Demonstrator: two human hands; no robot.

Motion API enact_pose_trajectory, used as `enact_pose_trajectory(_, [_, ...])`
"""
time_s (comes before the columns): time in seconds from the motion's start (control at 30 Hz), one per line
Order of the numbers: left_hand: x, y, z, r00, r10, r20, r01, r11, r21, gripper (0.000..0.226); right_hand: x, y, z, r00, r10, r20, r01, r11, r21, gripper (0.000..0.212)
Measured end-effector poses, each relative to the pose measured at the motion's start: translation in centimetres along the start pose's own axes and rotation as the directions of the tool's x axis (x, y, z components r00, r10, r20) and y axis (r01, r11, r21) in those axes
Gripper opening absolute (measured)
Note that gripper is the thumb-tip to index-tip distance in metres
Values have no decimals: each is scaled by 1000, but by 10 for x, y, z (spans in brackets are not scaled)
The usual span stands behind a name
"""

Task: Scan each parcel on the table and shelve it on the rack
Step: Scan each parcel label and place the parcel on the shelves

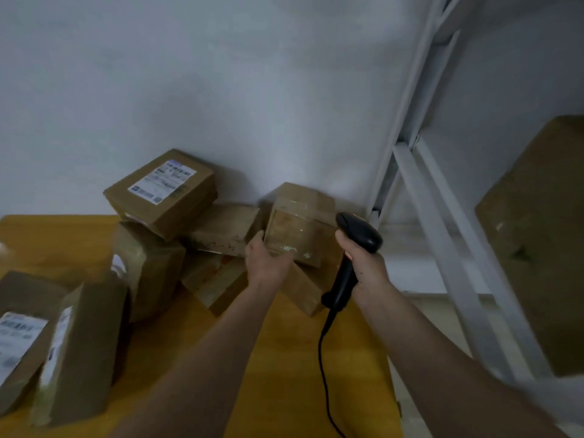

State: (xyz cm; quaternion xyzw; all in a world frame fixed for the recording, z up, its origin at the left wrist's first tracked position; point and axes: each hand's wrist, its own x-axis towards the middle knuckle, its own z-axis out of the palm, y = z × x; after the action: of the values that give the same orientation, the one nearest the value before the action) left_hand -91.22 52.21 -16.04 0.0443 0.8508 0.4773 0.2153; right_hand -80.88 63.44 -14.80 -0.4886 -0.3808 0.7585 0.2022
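**Left hand on taped carton, scanner aimed at it**

Left hand (267, 260) grips the near-left edge of a small brown cardboard parcel with clear tape over its faces (298, 229), thumb up the left side, fingers hidden under or behind it. The parcel sits tilted at the far right of the pile, on top of other cartons, near the wall. Right hand (366, 267) is closed round the handle of a black corded handheld barcode scanner (354, 248), head pointed at the parcel; greenish light specks show on the parcel's near face. Cannot tell if the trigger is pressed.

Handling judgement: stiff cardboard, holds shape, probably light enough for one hand given its size. The glossy tape looks slick, so a pinch on a taped face could slip; better to wrap a corner or cup from beneath. No label visible on the face shown, so it may need turning.

Other brown cardboard cartons (221, 232) are heaped on the yellow wooden table (300, 358); one with a white shipping label (162, 181) lies on top at far left, more labelled ones at near left. White metal rack (442, 216) stands at right, with a large brown box (543, 241) already on a shelf. Lifting the parcel could shift the cartons it leans on.
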Motion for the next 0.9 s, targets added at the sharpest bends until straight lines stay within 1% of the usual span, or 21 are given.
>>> enact_pose_trajectory(0.1, [32,5,4,998,41,39,-40,999,-14,86,25,-5,15,1000,-9,-2,9,1000,-22,66])
enact_pose_trajectory(0.23, [66,5,13,992,63,111,-61,998,-23,88,55,-3,27,1000,26,12,-26,999,-40,61])
enact_pose_trajectory(0.3, [78,4,17,987,62,147,-55,997,-54,88,66,-1,30,999,20,29,-19,999,-42,57])
enact_pose_trajectory(0.37, [87,5,21,984,54,170,-39,995,-92,84,71,1,30,999,-18,38,20,998,-66,53])
enact_pose_trajectory(0.43, [92,6,25,985,27,172,-3,990,-139,78,73,4,30,998,-52,48,57,993,-108,54])
enact_pose_trajectory(0.53, [90,6,26,988,-22,152,53,978,-201,72,64,7,25,995,-85,52,92,985,-147,52])
enact_pose_trajectory(0.63, [73,7,20,995,-6,104,37,953,-301,65,45,6,17,987,-158,39,162,974,-156,49])
enact_pose_trajectory(0.7, [55,9,15,997,5,75,25,917,-399,60,29,3,13,978,-205,40,209,966,-153,45])
enact_pose_trajectory(0.8, [27,10,6,998,-64,20,65,847,-527,57,-1,-1,9,967,-245,65,252,957,-143,43])
enact_pose_trajectory(0.83, [18,8,2,995,-95,1,79,825,-559,57,-12,0,7,965,-251,76,259,955,-141,46])
enact_pose_trajectory(0.9, [-1,-3,-5,987,-155,-39,101,793,-601,58,-37,6,1,959,-260,113,274,952,-135,59])
